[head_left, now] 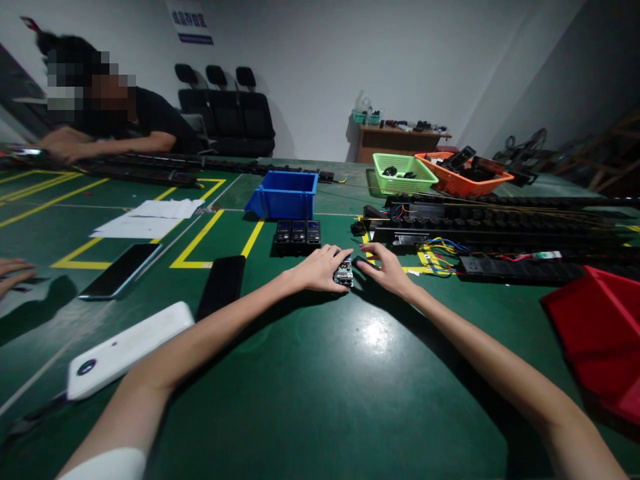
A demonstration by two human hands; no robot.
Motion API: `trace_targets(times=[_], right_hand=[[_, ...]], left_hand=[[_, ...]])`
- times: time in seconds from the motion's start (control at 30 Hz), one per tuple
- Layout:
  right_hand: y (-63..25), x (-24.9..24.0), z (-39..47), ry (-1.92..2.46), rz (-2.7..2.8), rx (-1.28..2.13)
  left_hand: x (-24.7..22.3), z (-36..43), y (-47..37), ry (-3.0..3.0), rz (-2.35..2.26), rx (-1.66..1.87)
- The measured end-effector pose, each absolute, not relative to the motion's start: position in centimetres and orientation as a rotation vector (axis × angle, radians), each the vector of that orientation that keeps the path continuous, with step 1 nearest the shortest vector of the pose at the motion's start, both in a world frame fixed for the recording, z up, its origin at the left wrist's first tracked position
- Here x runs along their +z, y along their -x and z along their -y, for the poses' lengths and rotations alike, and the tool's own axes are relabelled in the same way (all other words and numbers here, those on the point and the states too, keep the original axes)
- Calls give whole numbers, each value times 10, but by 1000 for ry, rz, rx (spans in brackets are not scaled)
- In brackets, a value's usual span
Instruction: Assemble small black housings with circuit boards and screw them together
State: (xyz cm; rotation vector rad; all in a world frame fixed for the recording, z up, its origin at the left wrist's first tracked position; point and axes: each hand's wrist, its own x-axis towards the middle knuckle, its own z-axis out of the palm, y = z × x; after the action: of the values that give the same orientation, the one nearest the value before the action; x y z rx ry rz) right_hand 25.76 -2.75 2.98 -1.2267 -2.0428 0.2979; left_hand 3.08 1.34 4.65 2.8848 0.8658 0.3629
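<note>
My left hand [323, 268] is closed around a small circuit board [344, 275] with pale connectors on its front, held just above the green table. Close beside it, my right hand [387, 270] pinches a small black part [365, 263] whose exact kind I cannot make out. A narrow gap separates the two hands. Just beyond my left hand stands a row of three black modules [299, 233] with small dark screens. Behind these sits a blue bin [287, 193].
To the left lie a black phone [223, 283], a white device [130, 348], another phone [120, 271] and paper sheets [150, 219]. Long black rails with wires [500, 230] and baskets [405, 173] occupy the right. A red bin [595, 333] stands nearer. A co-worker [120, 127] leans across the table.
</note>
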Motion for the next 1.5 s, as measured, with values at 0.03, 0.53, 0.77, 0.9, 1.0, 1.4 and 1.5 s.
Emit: trace_targets(times=[0.03,0.53,0.77,0.9,1.0,1.4,1.5], right_hand=[[-253,27,32,1155,2029,419],[-242,7,37,1198,2207,195],[-241,5,35,1194,2268,239],[-242,4,35,1183,2274,234],[-242,3,35,1181,2262,241],[-240,14,45,1009,2075,225],[-240,14,44,1005,2050,238]], left_hand=[[46,-14,-31,-2875,-864,368],[8,2,8,-2382,-830,899],[3,-1,8,-2228,-883,919],[8,1,9,-2233,-915,892],[9,3,8,-2213,-918,891],[19,10,9,-2208,-779,1103],[19,10,10,-2237,-807,1142]])
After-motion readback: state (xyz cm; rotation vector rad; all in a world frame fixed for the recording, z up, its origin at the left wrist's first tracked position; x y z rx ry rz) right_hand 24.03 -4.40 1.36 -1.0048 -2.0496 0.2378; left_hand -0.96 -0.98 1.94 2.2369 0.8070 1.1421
